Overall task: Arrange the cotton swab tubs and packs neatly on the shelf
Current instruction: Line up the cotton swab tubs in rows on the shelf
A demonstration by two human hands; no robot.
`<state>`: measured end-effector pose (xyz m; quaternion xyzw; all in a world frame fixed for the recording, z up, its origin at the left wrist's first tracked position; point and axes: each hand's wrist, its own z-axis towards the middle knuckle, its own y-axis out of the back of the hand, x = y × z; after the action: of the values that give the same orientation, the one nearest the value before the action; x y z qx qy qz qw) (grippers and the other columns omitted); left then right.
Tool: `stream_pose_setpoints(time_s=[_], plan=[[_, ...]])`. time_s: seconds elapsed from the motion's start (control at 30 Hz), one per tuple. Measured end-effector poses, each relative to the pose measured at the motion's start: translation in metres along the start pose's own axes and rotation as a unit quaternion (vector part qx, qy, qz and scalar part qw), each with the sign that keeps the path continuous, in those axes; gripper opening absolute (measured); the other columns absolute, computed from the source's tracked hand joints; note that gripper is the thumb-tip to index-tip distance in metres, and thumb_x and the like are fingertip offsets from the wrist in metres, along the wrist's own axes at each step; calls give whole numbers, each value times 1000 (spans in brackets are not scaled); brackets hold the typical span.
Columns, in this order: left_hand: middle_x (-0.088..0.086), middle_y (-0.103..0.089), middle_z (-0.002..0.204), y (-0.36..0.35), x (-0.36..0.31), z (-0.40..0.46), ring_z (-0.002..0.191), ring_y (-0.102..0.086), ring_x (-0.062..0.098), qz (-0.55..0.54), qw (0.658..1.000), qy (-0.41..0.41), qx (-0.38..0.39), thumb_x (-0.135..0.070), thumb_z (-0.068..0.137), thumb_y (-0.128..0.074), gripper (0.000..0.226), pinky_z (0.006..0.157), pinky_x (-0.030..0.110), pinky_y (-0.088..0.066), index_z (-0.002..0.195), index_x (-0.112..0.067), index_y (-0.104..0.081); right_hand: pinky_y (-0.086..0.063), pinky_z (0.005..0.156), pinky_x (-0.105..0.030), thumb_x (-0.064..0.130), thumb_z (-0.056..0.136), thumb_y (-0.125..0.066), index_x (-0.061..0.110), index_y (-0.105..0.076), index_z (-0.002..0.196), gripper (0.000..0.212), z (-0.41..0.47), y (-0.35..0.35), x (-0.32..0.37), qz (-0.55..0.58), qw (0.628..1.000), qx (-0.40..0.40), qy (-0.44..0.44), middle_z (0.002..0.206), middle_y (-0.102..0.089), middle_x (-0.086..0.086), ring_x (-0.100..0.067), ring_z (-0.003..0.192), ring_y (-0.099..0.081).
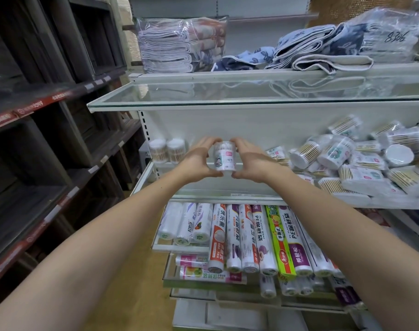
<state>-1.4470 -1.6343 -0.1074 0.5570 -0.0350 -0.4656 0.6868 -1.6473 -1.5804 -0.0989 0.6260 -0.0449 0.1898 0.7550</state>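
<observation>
- Our left hand point(198, 161) and right hand point(251, 161) form the grip, fingers curled round one upright cotton swab tub point(224, 156) above the shelf point(263, 200).
- Placed: two tubs point(167, 150) standing at far left.
- Remaining: the jumbled heap point(351, 158) at right; early stage, we judge.

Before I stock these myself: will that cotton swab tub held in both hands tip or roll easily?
Probably light: the cotton swab tub looks like thin plastic filled with swabs. It is round-sided, so it would likely roll if laid down, like those in the pile. Upright it should stand, as two tubs do.
</observation>
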Motion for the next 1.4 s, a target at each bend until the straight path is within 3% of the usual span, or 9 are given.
stream_pose_setpoints(time_s=[0.1,0.2,0.4,0.6,1.2,1.4], plan=[[-9,-46,132,-4,0,3,102,-47,12,-2,1000,0,0,-36,60,-92,94,89,35,-47,140,-27,-43,-45,104,-43,30,72,-87,22,-25,148,99,1,-3,-5,11,1000,-3,-19,145,-46,-1,-22,128,-49],[-9,-46,134,-7,-1,5,114,-49,14,10,1000,2,6,-40,59,-92,96,95,41,-48,140,-28,-42,-46,101,-44,31,70,-88,25,-27,145,97,1,-4,-9,9,1000,-8,-28,142,-49,-1,-23,126,-51],[-8,-43,142,-6,-4,7,129,-43,15,95,995,7,31,-45,65,-89,97,105,37,-40,144,-26,-36,-44,102,-42,32,71,-87,24,-27,147,97,2,-3,-13,-13,1000,-7,-15,144,-46,0,-22,129,-48],[-2,-44,147,-6,-5,8,132,-41,18,188,981,14,34,-53,70,-83,99,108,34,-35,149,-23,-31,-43,105,-41,36,75,-84,21,-27,149,95,3,-1,-12,-54,998,-12,5,146,-43,-1,-23,128,-47],[0,-39,152,-3,-6,5,138,-35,20,194,979,35,55,-51,72,-82,103,115,37,-26,153,-23,-24,-42,105,-40,42,72,-84,19,-32,146,93,6,-6,-14,-54,998,-21,8,142,-45,0,-22,127,-46],[-2,-36,153,-1,-5,3,139,-34,17,129,987,47,78,-47,69,-87,108,113,38,-33,153,-23,-23,-43,102,-41,45,73,-82,20,-33,145,91,5,-7,-13,-52,998,-16,8,140,-46,0,-22,124,-47]])
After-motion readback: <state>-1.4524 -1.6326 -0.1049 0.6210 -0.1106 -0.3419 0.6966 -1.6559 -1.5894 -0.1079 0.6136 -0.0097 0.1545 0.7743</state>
